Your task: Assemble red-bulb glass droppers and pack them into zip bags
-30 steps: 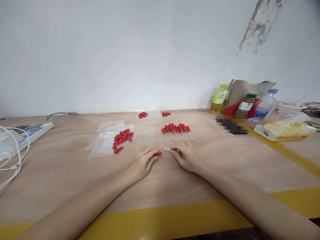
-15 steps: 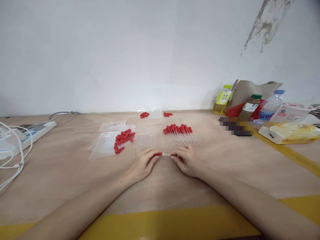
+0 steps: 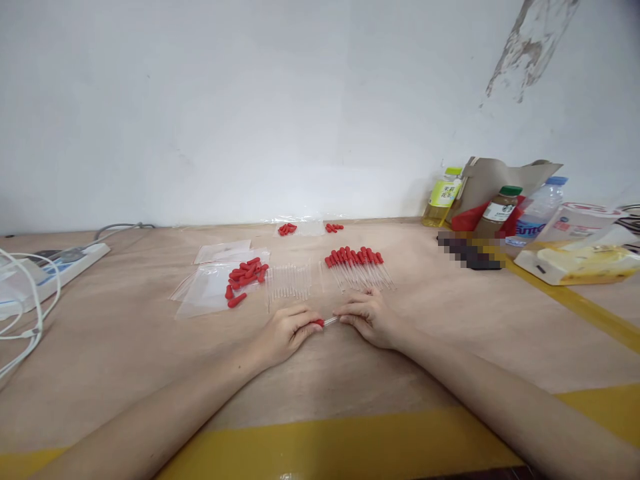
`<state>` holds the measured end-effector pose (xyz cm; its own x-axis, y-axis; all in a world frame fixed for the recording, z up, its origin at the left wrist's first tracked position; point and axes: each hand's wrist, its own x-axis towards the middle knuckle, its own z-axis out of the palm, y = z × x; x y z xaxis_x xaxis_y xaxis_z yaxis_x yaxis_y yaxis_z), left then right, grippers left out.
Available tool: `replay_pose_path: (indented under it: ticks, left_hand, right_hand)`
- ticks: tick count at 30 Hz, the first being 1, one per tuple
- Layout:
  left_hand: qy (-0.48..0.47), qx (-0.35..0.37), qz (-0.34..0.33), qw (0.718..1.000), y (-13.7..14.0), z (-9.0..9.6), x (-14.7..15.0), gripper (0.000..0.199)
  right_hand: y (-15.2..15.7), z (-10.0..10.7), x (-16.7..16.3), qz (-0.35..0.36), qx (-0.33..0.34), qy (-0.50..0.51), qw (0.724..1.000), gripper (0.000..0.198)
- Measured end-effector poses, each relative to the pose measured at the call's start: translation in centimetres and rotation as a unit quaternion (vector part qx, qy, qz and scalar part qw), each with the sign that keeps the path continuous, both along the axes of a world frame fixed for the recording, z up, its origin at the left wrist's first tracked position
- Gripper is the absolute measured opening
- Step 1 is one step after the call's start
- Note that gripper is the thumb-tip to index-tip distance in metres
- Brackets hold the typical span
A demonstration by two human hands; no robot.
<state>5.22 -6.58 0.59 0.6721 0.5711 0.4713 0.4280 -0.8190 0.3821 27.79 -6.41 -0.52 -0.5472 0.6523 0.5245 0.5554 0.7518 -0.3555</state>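
**Clear tube now meets red bulb**

A second ago a gap lay between the two pieces; now the tube's end touches the mouth of the bulb, and the hands are closer together with less of the tube showing between them. That suggests the joining is under way, though at this size I cannot tell how far the tube sits inside.

The left hand is clamped on the bulb, thumb and fingers pinching it so that only its tip shows. The right hand pinches the tube's other end at its fingertips. The pair lies between the hands, tilted slightly, just above or on the bench.

Just beyond the hands are a row of bare tubes, loose red bulbs to its left and bulb-topped tubes to its right.
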Motion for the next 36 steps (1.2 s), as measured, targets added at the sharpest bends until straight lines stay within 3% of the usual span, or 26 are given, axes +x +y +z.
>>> replay_pose_path:
  ticks: [11,18,36]
  left_hand:
    - [0.010,-0.013,0.020,1.000,0.0,0.0,0.1,0.021]
    - [0.003,-0.009,0.020,1.000,-0.2,-0.1,0.1,0.018]
    - [0.044,-0.006,0.016,0.999,0.1,-0.1,0.0,0.021]
  right_hand:
    - [-0.7,0.2,-0.5,-0.050,0.066,-0.054,0.995,0.020]
    - [-1.0,0.5,-0.7,-0.037,0.106,-0.068,0.991,0.020]
    - [-1.3,0.3,-2.2,-0.046,0.055,-0.080,0.994,0.028]
